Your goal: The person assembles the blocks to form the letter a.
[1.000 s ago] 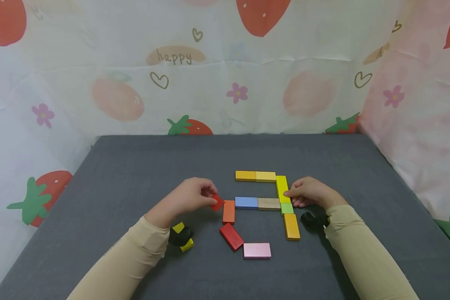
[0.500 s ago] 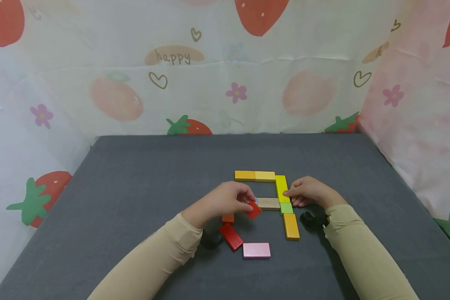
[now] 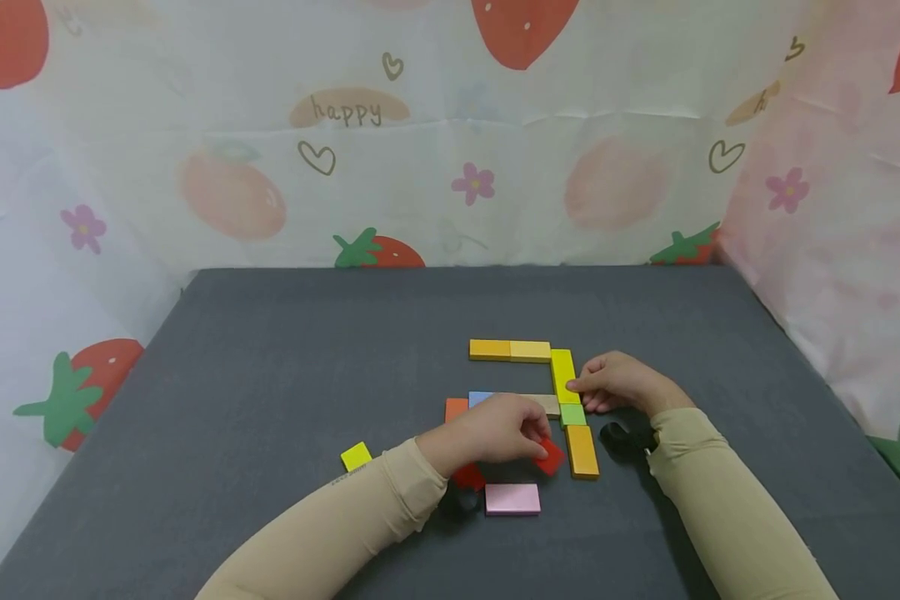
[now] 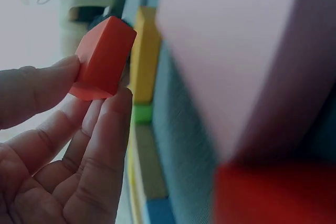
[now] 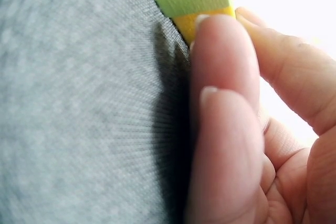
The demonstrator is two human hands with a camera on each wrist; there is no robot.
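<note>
My left hand (image 3: 498, 427) pinches a bright red block (image 3: 549, 457) between thumb and fingertips; the left wrist view shows it tilted. It hangs over the cloth between a pink block (image 3: 512, 499) and an amber block (image 3: 582, 451). A darker red block (image 3: 468, 477), partly covered by my left hand, lies by the pink one's corner. At the right side of the pattern, my right hand (image 3: 618, 383) holds the edge of a long yellow block (image 3: 562, 375), thumb on top and fingers against its side. A green block (image 3: 572, 415) joins the yellow and amber ones.
Two yellowish blocks (image 3: 510, 351) form the top row. Below, an orange block (image 3: 456, 407), a blue block (image 3: 480, 398) and a wood-coloured block (image 3: 546, 404) stand in line, partly hidden. A loose yellow block (image 3: 356, 455) lies left. A printed curtain (image 3: 450, 142) borders the dark cloth (image 3: 285, 333).
My left hand has carried the bright red block rightward and toward me, from left of the orange block to near the amber block. My right hand has stayed at the yellow block.
</note>
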